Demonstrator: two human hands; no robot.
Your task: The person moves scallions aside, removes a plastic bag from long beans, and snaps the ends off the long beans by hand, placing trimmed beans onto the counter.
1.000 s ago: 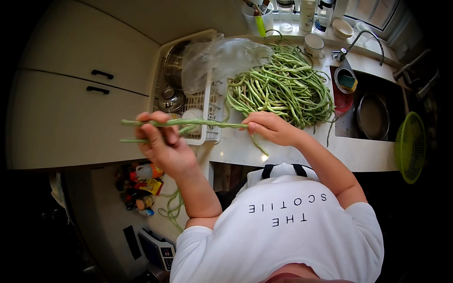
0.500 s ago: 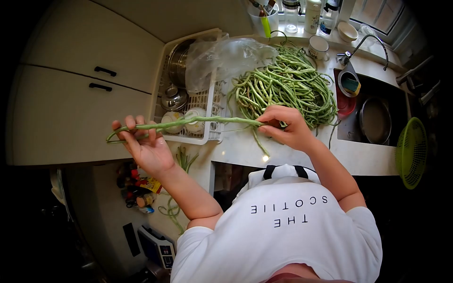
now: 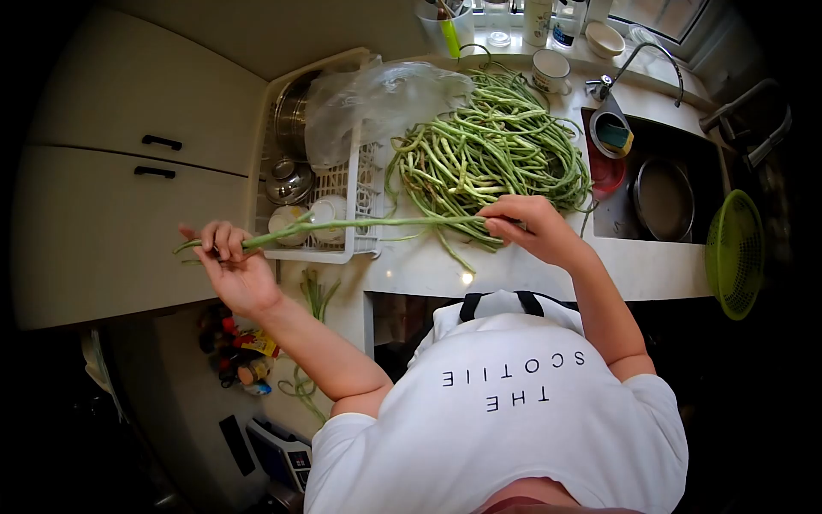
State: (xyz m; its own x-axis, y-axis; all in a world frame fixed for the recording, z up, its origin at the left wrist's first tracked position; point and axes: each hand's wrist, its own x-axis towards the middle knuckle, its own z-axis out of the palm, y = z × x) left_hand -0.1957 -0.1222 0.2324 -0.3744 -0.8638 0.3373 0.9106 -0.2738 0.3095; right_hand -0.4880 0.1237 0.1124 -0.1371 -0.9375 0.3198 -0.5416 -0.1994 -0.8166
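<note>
Long green beans (image 3: 368, 224) stretch nearly level between my two hands. My left hand (image 3: 235, 267) has its fingers curled round their left ends, in front of the cabinet. At the right end, my right hand (image 3: 533, 228) pinches the beans between thumb and fingers, just over the near edge of a big heap of long beans (image 3: 497, 150) on the counter. One loose bean (image 3: 454, 253) hangs down from the heap's front edge onto the counter. A few more long beans (image 3: 317, 295) lie on the counter to the left, below my left forearm.
A white dish rack (image 3: 364, 184) with pots, bowls and a clear plastic bag (image 3: 377, 103) stands left of the heap. On the right is a sink (image 3: 625, 218) holding a pan (image 3: 664, 199), with a green colander (image 3: 736, 255) at its edge. A mug (image 3: 550, 68) stands behind the heap.
My left hand has closed more round the beans, which were resting across its spread fingers. My right hand has shifted slightly along the heap's edge. The whole view has moved a little.
</note>
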